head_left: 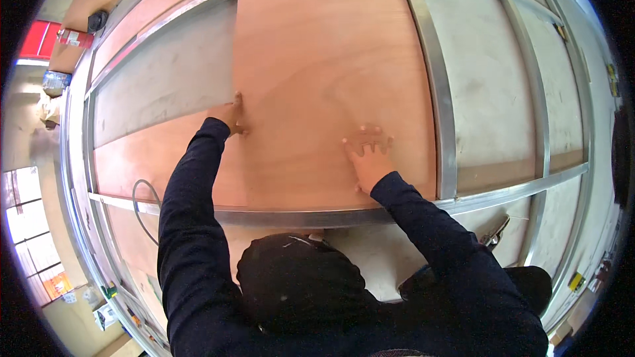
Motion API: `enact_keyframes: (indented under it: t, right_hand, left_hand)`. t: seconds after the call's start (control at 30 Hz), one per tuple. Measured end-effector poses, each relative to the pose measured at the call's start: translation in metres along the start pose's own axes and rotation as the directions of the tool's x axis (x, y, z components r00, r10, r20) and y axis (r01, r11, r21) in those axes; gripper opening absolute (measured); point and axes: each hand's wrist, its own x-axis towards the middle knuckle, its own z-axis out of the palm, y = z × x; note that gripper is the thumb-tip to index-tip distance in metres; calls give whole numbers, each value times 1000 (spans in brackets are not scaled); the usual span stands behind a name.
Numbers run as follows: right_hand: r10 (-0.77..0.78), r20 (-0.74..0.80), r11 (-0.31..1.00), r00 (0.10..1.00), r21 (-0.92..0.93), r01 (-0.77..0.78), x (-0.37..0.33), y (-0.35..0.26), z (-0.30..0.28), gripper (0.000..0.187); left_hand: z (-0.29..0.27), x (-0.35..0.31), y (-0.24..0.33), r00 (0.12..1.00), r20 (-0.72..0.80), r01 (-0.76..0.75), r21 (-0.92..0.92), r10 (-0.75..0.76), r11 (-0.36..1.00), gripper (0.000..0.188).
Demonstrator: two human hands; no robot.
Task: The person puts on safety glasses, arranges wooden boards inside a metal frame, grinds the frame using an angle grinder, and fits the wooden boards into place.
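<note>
A large reddish-brown plywood panel lies within a metal frame, against an upright bar on its right. My left hand is at the panel's left edge, thumb and fingers apart and touching the wood. Flat on the panel's lower right part rests my right hand, its fingers spread. Left of the panel, a lower plywood piece borders a pale grey sheet. A metal rail runs along the panel's near edge.
Pliers-like metal tool lies near my right forearm. A thin grey hose or cable loops beside my left forearm. More metal bars cross grey sheeting at right. A red cylinder and a black round object sit at far left.
</note>
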Motion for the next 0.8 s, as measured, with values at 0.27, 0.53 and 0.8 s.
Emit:
enact_keyframes:
  t: [0.27,0.53,0.8]
  right_hand:
    - [42,20,999,999,-13,-41,2,-1,-6,109]
    - [42,-100,998,994,42,-38,9,9,32,110]
    - [69,-103,997,992,-14,-71,-17,33,40,79]
  left_hand:
    - [7,13,-7,997,-48,-59,4,59,998,118]
    - [27,5,0,988,-10,148,-199,-153,969,109]
    - [22,-38,58,955,-28,275,-287,-295,918,107]
